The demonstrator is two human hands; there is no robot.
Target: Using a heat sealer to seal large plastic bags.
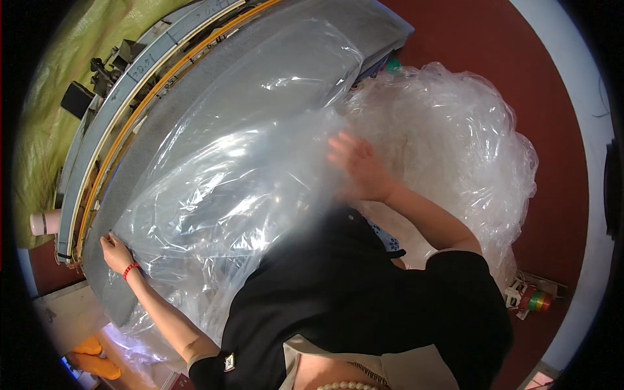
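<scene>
the clear plastic sheet (221,156) lies across the grey worktop (107,279); the left hand (118,256) appears to pinch its edge, fingers closed, likely to stop slipping. the right hand (361,168) is blurred over the sheet; i cannot tell whether its fingers grip.

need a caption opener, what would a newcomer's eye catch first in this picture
First, the glossy clear plastic sheet gleams across the grey table, left of centre, its lower-left corner at the left hand. Then a plastic heap billows at right, against the red floor.
</scene>
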